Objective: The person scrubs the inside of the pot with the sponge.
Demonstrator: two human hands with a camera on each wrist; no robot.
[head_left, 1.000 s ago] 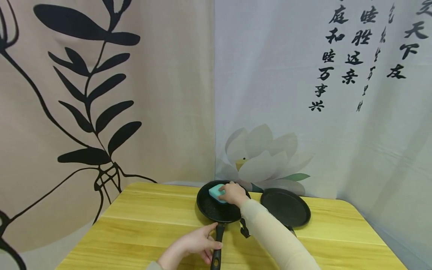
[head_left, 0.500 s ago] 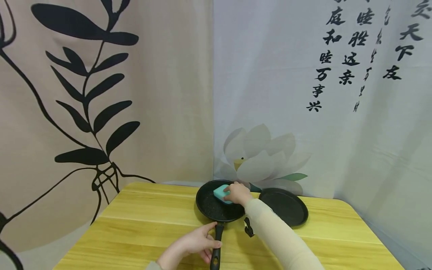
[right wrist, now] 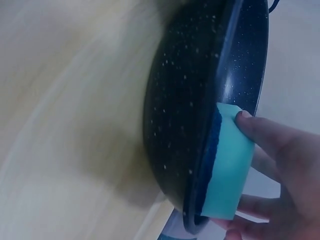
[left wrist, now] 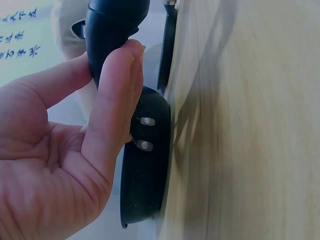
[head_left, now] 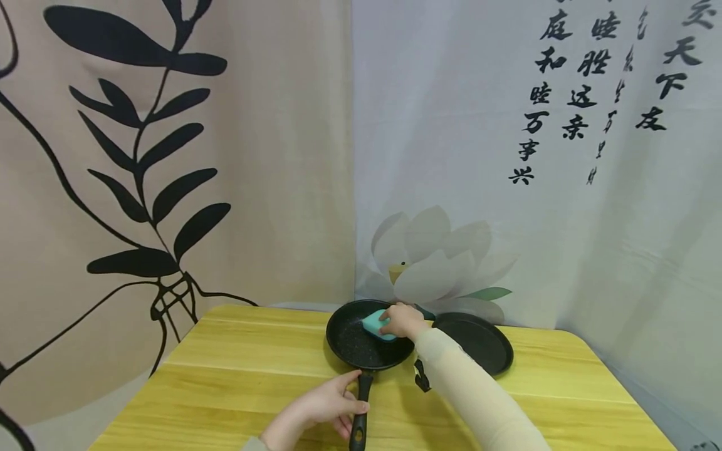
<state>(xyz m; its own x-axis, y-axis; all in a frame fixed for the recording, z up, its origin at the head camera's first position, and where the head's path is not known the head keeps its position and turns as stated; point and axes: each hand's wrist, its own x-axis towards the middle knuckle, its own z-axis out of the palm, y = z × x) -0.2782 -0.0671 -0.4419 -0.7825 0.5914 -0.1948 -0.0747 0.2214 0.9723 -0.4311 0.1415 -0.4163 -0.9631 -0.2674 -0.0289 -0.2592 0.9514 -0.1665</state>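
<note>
A black speckled frying pan (head_left: 352, 344) stands on the table with its handle (head_left: 361, 401) pointing toward me. My left hand (head_left: 333, 404) grips that handle between thumb and fingers; in the left wrist view the fingers (left wrist: 112, 100) lie along the handle near the riveted joint. Inside the pan, toward its right side, my right hand (head_left: 405, 321) holds a turquoise sponge (head_left: 373, 324). The right wrist view shows the sponge (right wrist: 227, 165) pinched by thumb and fingers, its dark blue scouring side toward the pan wall (right wrist: 180, 100).
A second, flat black pan (head_left: 479, 344) lies right of the frying pan, partly behind my right forearm. Both rest on a yellow wood-grain table (head_left: 242, 357). Behind it hangs a cloth backdrop (head_left: 293, 188) with plant prints and characters.
My right hand has slid the sponge rightward across the inside of the pan. The left hand keeps its grip on the handle, and the view has shifted slightly.
</note>
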